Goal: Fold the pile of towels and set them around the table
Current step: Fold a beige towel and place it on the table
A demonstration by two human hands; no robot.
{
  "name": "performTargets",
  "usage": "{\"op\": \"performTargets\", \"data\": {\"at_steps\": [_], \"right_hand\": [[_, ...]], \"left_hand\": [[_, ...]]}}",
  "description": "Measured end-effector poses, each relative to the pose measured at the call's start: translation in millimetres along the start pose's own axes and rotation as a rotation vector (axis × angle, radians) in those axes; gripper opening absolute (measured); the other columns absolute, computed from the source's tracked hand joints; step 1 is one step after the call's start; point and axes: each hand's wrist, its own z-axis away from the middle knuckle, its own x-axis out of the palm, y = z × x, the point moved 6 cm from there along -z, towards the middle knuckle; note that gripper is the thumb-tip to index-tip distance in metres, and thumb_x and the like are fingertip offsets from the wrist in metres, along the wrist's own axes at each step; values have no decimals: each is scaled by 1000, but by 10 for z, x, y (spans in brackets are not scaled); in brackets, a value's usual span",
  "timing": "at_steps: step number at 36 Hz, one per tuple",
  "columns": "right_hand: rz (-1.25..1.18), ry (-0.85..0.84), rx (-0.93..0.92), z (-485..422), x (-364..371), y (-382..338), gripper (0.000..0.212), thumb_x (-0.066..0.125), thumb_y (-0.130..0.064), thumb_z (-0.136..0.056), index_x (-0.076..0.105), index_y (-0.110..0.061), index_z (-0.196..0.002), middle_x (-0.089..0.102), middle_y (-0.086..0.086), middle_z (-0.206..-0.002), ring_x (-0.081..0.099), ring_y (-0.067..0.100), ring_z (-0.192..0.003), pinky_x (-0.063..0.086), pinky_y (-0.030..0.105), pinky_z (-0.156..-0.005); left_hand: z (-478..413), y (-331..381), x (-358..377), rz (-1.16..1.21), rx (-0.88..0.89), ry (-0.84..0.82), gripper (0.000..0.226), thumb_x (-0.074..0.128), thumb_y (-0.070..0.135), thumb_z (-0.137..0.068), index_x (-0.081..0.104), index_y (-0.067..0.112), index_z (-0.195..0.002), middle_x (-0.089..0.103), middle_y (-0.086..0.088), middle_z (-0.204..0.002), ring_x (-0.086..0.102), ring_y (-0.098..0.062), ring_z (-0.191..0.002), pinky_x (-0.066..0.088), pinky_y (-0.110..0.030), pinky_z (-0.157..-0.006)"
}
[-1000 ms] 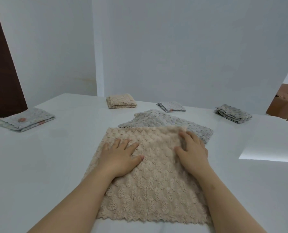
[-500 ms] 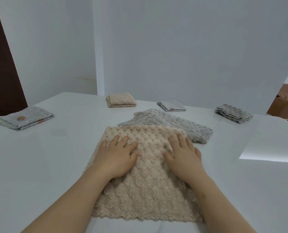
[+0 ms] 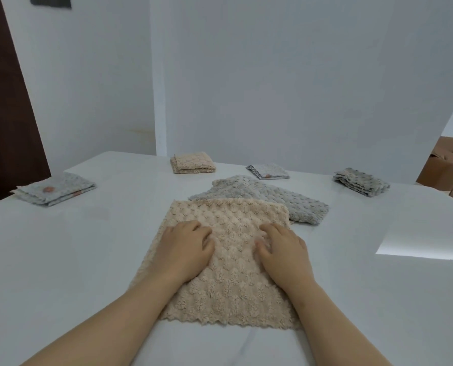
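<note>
Your left hand and right hand both lie palm-down on the beige towel, which is spread flat on the white table right in front of you. The fingers of both hands are slightly bent and press into the pile, and those of the right hand are blurred. The far edge of the beige towel overlaps an unfolded grey towel. Folded towels sit well apart around the table: a pale printed one at the left, a folded beige towel and a small patterned one along the far edge, and a folded grey towel to the right.
</note>
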Motion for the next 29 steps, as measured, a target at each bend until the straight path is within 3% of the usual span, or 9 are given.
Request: {"op": "performTargets", "data": {"at_steps": [4, 8, 11, 13, 16, 18, 22, 26, 29], "right_hand": [[96, 103, -56, 154, -189, -38, 28, 37, -31, -96, 59, -25, -112, 60, -8, -115, 47, 16, -111, 29, 29, -96], [124, 107, -144, 365, -194, -99, 28, 35, -28, -95, 61, -22, -103, 62, -6, -101, 52, 17, -99, 36, 28, -87], [167, 148, -219, 578, -211, -141, 30, 37, -29, -82, 65, -24, -74, 63, -10, -73, 61, 17, -72, 46, 26, -68], [204, 183, -303, 721, -242, -179, 27, 38, -30, -77, 62, -26, -65, 59, -13, -64, 59, 14, -61, 43, 21, -64], [101, 150, -392, 904, -255, -212, 22, 43, -36, -79, 62, -28, -71, 59, -16, -69, 55, 9, -68, 33, 20, -70], [48, 80, -421, 973, -252, -228, 25, 43, -48, -79, 63, -32, -82, 60, -20, -81, 52, 4, -78, 35, 14, -74], [-19, -113, -423, 1014, -189, -187, 65, 32, -71, -67, 58, -34, -113, 53, -21, -114, 41, 3, -107, 30, 23, -98], [-60, -63, -405, 1009, -218, -154, 61, 33, -65, -71, 63, -30, -110, 61, -18, -111, 48, 6, -106, 33, 19, -94], [-74, -27, -394, 1020, -253, -165, 55, 34, -56, -76, 66, -25, -107, 66, -14, -104, 53, 9, -100, 33, 13, -87]], "left_hand": [[88, -22, -165, 3, 17, 265, 31, 43, 20, -81, 72, 10, -79, 65, -4, -81, 59, -25, -74, 46, -33, -65], [129, 32, -87, -97, 6, 73, 33, 31, 23, -96, 59, 13, -111, 60, -3, -107, 54, -21, -96, 43, -32, -78], [185, 83, -54, -167, 37, -77, 38, 25, 29, -98, 48, 17, -125, 52, -4, -122, 49, -22, -108, 41, -34, -86], [275, 79, -62, -150, 39, -141, 40, 24, 33, -98, 45, 21, -130, 49, -2, -128, 45, -22, -116, 39, -36, -92], [455, 66, -185, -43, 101, -84, 41, 27, 40, -95, 49, 25, -125, 47, 5, -129, 42, -18, -120, 36, -32, -96], [594, 56, -230, 54, 180, -66, 62, 17, 59, -80, 51, 29, -122, 49, 11, -125, 43, -13, -118, 36, -28, -95], [843, -51, -224, 131, 270, -87, 76, 14, 73, -66, 53, 36, -120, 51, 22, -119, 43, -1, -112, 27, -21, -92], [998, -225, -287, 128, 320, -136, 94, 19, 95, -53, 50, 41, -124, 38, 34, -119, 31, 10, -115, 21, -19, -101], [1026, -329, -346, 202, 343, -182, 99, 16, 95, -54, 54, 36, -123, 38, 35, -116, 35, 13, -115, 24, -8, -100]]}}
